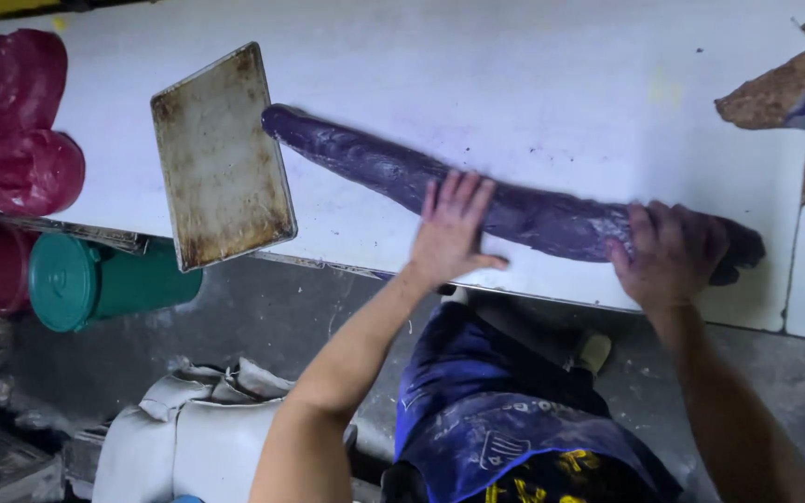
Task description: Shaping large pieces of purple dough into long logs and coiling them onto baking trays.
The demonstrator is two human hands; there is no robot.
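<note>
A white worktable (552,65), chipped brown at its far right corner, stands over a grey floor. Both hands lie flat, fingers spread, on a long purple dough roll (402,172): left hand (454,228) mid-roll, right hand (668,251) near its end. Beyond the left fingertips lie a worn metal tray (221,154), red bundles (11,121) and a green bin (95,279).

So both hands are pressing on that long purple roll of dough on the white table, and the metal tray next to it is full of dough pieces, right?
Not quite. The left hand and right hand do rest on the long purple roll of dough on the white table, but the metal tray beside it holds no dough pieces: the head view shows only its bare, stained surface.
</note>
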